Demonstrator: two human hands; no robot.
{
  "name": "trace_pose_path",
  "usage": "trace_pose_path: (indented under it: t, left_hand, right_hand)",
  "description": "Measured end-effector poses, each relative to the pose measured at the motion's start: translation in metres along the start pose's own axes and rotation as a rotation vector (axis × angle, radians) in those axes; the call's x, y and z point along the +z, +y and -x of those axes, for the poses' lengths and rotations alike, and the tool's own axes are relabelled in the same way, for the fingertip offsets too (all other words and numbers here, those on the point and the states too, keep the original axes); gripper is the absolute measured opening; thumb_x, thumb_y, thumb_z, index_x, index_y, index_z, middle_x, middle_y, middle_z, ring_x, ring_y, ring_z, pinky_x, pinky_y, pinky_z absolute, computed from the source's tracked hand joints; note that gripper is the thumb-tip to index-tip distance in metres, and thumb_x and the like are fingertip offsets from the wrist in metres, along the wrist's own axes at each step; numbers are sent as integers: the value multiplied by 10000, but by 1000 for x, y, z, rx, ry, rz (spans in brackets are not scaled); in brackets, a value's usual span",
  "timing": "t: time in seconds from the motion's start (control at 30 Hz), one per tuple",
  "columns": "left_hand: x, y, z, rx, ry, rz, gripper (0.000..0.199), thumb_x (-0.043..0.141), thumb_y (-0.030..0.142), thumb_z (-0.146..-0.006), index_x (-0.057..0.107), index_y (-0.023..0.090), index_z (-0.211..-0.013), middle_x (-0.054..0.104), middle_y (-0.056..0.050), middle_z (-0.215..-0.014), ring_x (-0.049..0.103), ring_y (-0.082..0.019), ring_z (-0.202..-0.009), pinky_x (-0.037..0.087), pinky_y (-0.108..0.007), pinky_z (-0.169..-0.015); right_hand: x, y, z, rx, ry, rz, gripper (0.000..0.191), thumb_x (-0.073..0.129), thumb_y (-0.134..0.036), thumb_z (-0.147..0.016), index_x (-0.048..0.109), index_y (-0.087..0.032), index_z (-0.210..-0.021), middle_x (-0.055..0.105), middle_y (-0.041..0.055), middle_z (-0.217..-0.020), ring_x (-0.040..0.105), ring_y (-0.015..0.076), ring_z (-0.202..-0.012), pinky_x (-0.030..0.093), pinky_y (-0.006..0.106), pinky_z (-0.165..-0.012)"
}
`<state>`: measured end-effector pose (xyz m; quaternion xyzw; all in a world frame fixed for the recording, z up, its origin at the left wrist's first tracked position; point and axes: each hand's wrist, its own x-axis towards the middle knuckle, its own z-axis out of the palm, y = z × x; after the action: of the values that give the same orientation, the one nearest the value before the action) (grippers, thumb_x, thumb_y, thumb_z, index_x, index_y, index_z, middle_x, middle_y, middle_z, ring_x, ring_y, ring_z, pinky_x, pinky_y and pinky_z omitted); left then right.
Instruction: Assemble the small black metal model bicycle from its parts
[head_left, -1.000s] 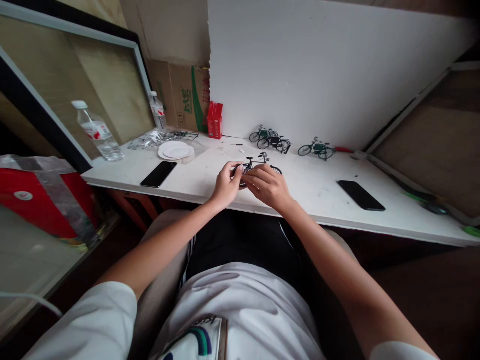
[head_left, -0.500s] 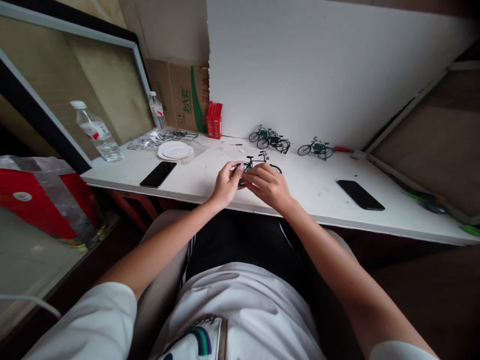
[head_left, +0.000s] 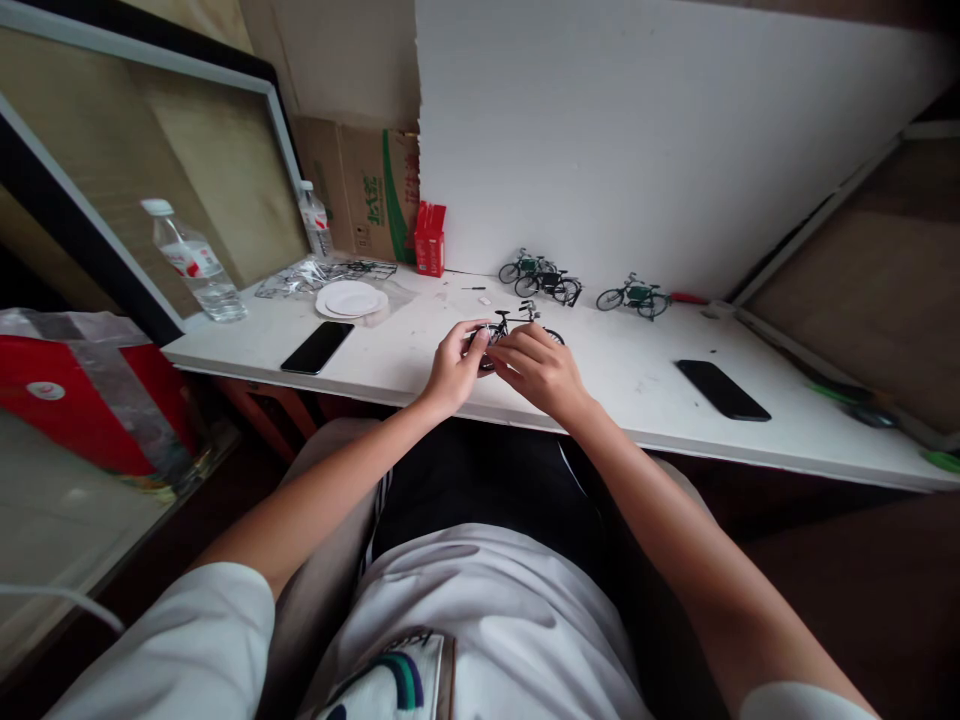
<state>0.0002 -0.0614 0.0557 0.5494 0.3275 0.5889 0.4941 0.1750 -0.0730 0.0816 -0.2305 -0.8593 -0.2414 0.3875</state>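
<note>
White desk (head_left: pixel 622 365), top lightly marked. At left, a capped water bottle (head_left: pixel 201 270), a dark phone (head_left: pixel 318 347) near the front edge, round white plates (head_left: pixel 349 298) and crumpled clear packaging (head_left: pixel 289 280). Along the rear, a red carton (head_left: pixel 430 240), two model bicycles (head_left: pixel 547 287) close together and a third bicycle (head_left: pixel 634 297) standing apart. At right, a second phone (head_left: pixel 722 390), also dark.

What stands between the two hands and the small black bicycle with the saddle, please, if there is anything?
Nothing visible. The left hand holds the black bicycle at its saddle end, and the right hand is right at it, covering its lower middle; the fingers hide the right hand's exact contact.
</note>
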Motion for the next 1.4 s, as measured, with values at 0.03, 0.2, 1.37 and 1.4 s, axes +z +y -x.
trace_pose_path:
  t: [0.03, 0.2, 1.37, 1.4]
  left_hand:
    - [0, 0, 0, 1, -1, 3, 492, 705, 588, -965, 668, 207, -1274, 705, -64, -970, 720, -175, -823, 649, -282, -692]
    - [0, -1, 0, 5, 0, 4, 509, 699, 603, -965, 660, 203, -1277, 713, -75, -1005, 729, -179, -841, 651, -284, -701]
    - [-1, -2, 0, 70, 19, -33, 494, 707, 577, -964, 687, 196, -1276, 757, -135, -1189, 757, -224, -996, 655, -257, -684]
    - [-1, -2, 0, 69, 20, -28, 495, 707, 579, -964, 685, 197, -1278, 756, -136, -1198, 760, -226, -1001, 656, -258, -685]
  right_hand:
    - [0, 0, 0, 1, 4, -2, 161, 635, -181, -1045, 757, -222, -1141, 777, 96, -1027, 672, 244, -978, 591, 386, -782]
    - [2, 0, 0, -16, 50, -10, 149, 644, -174, -1039, 764, -217, -1117, 775, 89, -1012, 654, 235, -957, 581, 369, -780]
    - [3, -1, 1, 54, -3, -47, 130, 636, -194, -1032, 741, -247, -1086, 771, 84, -1015, 677, 246, -989, 588, 392, -804]
    - [3, -1, 1, 70, 16, -54, 110, 649, -202, -1025, 738, -246, -1071, 767, 83, -1003, 672, 248, -981, 585, 393, -800]
